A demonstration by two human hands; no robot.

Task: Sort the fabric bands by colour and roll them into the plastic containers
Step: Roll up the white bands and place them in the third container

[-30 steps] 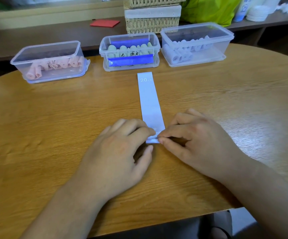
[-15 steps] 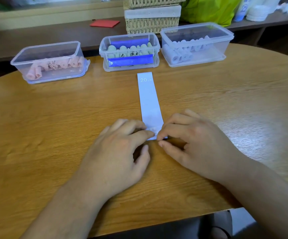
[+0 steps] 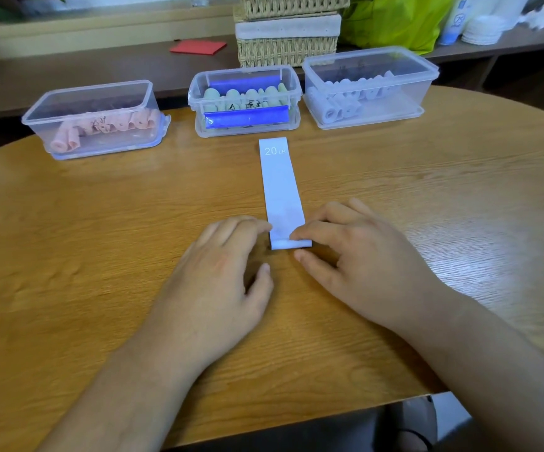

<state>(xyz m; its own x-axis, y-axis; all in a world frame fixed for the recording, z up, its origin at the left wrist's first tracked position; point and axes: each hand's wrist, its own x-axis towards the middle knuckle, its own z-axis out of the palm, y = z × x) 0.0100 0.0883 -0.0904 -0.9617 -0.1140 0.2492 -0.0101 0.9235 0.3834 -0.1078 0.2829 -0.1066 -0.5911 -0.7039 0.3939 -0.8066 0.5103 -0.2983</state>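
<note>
A pale lilac fabric band [image 3: 278, 181] marked "20 LB" lies flat on the wooden table [image 3: 101, 239], running away from me. Its near end is turned into a small roll [image 3: 288, 244]. My left hand [image 3: 221, 272] has curled fingertips on the roll's left edge, thumb apart. My right hand [image 3: 362, 262] pinches the roll's right end between forefinger and thumb. Three clear plastic containers stand at the back: the left container [image 3: 97, 93] holds pink rolls, the middle container [image 3: 244, 76] green rolls, the right container [image 3: 368, 63] pale lilac rolls.
Behind the containers runs a low shelf with stacked wicker baskets [image 3: 288, 40], a green bag [image 3: 394, 17] and a red flat item [image 3: 198, 47]. The table's front edge [image 3: 296, 422] is close under my forearms.
The roll at the band's near end has advanced a little away from me. Both hands moved forward with it, and the flat part is shorter.
</note>
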